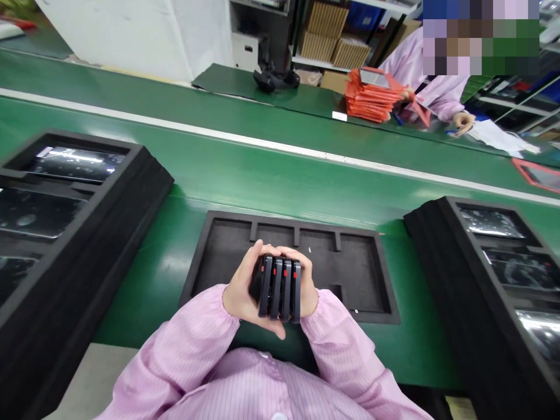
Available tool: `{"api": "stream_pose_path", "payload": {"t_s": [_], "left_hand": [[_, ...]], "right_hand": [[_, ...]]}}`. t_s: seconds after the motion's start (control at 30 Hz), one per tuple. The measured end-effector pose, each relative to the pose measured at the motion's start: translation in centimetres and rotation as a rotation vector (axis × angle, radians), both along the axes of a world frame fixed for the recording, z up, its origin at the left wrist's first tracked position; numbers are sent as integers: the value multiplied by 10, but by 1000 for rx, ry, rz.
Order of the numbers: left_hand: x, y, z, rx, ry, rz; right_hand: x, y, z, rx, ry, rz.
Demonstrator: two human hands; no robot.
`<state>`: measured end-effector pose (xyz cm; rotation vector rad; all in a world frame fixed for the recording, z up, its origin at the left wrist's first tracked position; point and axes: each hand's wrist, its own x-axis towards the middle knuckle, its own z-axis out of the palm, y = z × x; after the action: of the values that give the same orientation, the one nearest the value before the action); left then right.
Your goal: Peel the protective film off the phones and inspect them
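Note:
Between my two hands, several slim black phones point(286, 291) stand on edge side by side, each with a small red mark near its far end. My left hand point(245, 289) is wrapped round the left side of the bundle, its thumb stretched along the near side. My right hand point(308, 283) presses against the right side, and most of its fingers are hidden behind the phones. The bundle is held above the near part of a black foam tray point(389, 277) with low dividers. A few small pale specks lie in that tray.
Stacked black foam trays point(131, 201) with dark film-wrapped slabs stand at left; another stack point(431, 256) stands at right. A white strip point(262, 137) crosses the green bench point(210, 166). Beyond it, a co-worker's hand point(464, 121) is near red sleeves point(371, 102) and white paper.

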<state>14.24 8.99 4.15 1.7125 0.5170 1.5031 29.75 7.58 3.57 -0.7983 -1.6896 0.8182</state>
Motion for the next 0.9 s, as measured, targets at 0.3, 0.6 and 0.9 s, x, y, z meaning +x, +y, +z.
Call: {"api": "stream_pose_path", "payload": {"t_s": [0.3,0.6,0.9], "left_hand": [[-4,0,12,12,4,-14],[-5,3,17,-39,54,-26],[-7,0,19,-54,85,-10]], "right_hand": [[-1,-3,-1,-127,101,61],[0,1,4,-182,70,66],[0,2,-3,-208,68,69]]}}
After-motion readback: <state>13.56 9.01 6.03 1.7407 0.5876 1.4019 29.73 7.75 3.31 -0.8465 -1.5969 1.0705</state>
